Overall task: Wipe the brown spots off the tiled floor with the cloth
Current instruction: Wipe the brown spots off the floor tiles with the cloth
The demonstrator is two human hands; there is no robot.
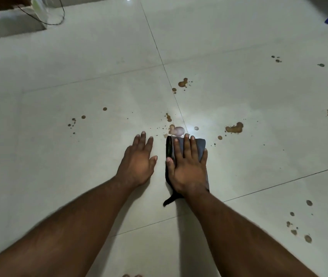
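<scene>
Pressing flat on the cloth (201,146) at frame centre, the right hand (187,166) is nearest the spots (176,130), just above its fingertips; cloth runs lengthwise toward them. Left hand (138,162) rests spread on tile (79,156).

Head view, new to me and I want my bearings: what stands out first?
Two hands lie flat on the pale floor: the right hand presses a dark cloth, the left hand rests bare beside it. Brown spots dot the tiles ahead and to the right.
</scene>
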